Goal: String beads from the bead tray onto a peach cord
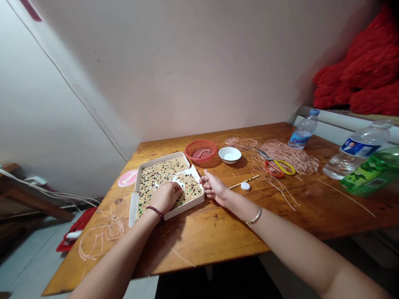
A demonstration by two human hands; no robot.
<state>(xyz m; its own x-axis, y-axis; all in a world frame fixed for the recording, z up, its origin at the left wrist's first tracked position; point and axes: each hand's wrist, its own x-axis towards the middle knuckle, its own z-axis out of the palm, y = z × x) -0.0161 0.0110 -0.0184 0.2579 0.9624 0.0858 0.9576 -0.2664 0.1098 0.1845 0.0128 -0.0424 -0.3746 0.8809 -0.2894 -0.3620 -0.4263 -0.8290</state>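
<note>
A shallow white box [171,215] holds many small beads [160,171], mostly cream with some black and green ones. Over the box's front part is my left hand [166,195], fingertips pinched together among the beads; what they hold is too small to make out. My right hand [215,189] is at the box's right edge, fingers curled and thumb up, with a thin pinkish cord [204,181] pinched in it. Just beyond my right wrist lies a strung bead strand [246,181] of cream and dark beads, beside a white cap [245,186].
Behind the box stand a red basket [190,157] and a white bowl [230,160]. Scissors [277,165] lie by a heap of pink cords [293,153]. Bottles [355,145] stand at the right. Loose cords [107,228] lie left, near a round pink sign [127,178].
</note>
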